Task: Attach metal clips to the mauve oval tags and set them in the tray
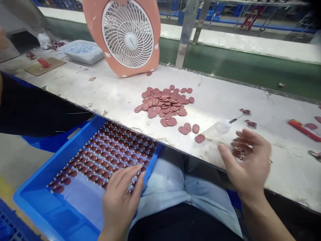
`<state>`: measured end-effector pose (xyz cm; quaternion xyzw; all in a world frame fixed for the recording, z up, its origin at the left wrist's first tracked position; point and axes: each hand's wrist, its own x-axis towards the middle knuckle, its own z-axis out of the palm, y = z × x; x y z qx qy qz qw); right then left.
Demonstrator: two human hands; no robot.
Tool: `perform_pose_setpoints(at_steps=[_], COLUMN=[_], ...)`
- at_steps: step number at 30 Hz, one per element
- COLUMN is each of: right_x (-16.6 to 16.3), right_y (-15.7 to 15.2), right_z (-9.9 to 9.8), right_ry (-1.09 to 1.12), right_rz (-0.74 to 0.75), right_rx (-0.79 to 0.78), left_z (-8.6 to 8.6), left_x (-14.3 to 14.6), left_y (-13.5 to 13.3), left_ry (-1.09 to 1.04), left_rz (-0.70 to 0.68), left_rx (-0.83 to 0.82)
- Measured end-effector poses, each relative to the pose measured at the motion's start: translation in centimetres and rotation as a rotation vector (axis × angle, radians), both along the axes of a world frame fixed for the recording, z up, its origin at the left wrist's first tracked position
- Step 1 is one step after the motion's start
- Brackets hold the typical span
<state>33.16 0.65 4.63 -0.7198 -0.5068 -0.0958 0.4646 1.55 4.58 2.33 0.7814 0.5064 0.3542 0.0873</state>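
A blue plastic tray [47,169] rests on my lap, filled with neat rows of small dark-red oval pieces [110,150]. My left hand [120,197] lies flat on the tray's near right corner, fingers stretched over the rows. My right hand [247,160] hovers palm-up at the table's front edge, fingers loosely curled around a small cluster of dark-red pieces [238,151]. A heap of loose pink-red oval pieces [165,103] lies on the white worktable [105,90]. A clear squeeze bottle with a needle tip [218,129] lies just left of my right hand.
A pink desk fan [125,35] stands at the table's back. A white tray of small parts [82,51] and a board [41,67] sit far left. A red tool [303,130] lies at right. A green conveyor belt [238,68] runs behind. Another person's dark sleeve [30,110] is at left.
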Motion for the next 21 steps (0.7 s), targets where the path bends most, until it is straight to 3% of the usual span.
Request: perform_pose_setpoints(at_steps=[3,5,8,12,17,21], right_x=[1.0,1.4,1.7,1.7,1.0,0.2], right_y=[2.0,3.0,3.7,3.2,1.2,-0.2], right_z=[0.2,0.4,0.8,1.5,1.8,1.5], right_ry=[-0.015,-0.03,-0.022,0.066,0.246,0.492], right_rz=[-0.002,0.01,0.007,0.03,0.06,0.206], right_rx=[-0.182,-0.252,-0.272,-0.199,-0.025,0.12], left_z=[2.3,3.2,4.0,5.4,7.6,8.5], left_x=[7.4,11.8,15.9,18.2,19.7,19.9], left_y=[2.9,4.2,5.5,6.3,7.2,7.5], left_ry=[-0.019,0.028,0.194,0.308,0.372,0.322], left_rz=[-0.256,-0.372,-0.388,-0.344,-0.42,-0.48], left_rx=[0.212,0.212,0.098,-0.016,-0.117,-0.232])
